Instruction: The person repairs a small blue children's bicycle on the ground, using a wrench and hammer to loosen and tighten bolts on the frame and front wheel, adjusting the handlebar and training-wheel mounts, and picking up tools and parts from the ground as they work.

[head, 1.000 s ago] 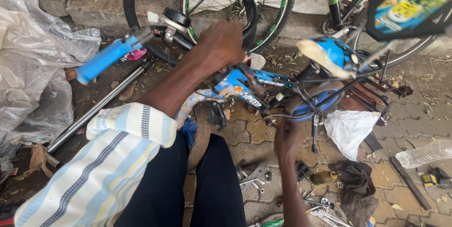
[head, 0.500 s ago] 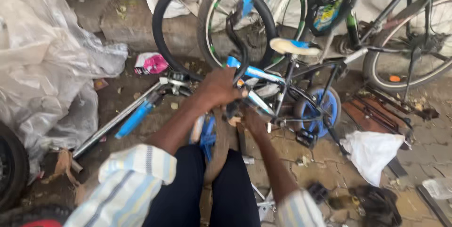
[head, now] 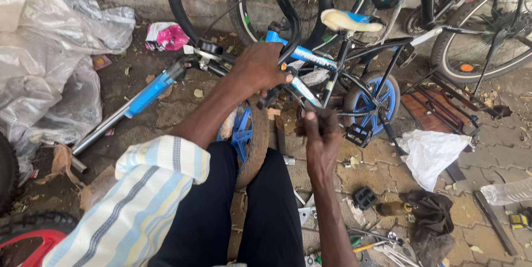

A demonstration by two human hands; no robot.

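Small blue child's bicycle (head: 327, 73) lies centre on paved ground. Left hand (head: 259, 67) clamps frame tube near handlebar stem; right hand (head: 318, 128) clenched below frame, contents unclear. Judged stiff, light, greasy; hold at frame tubes.

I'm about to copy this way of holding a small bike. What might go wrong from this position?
1. The left hand alone steadies the small blue bicycle at the handlebar stem; if its grip slips, the bike may tip.
2. The right hand sits low beside the frame near the pedal, so its fingers may get pinched.
3. Loose tools lie on the paving close by, a tripping hazard.
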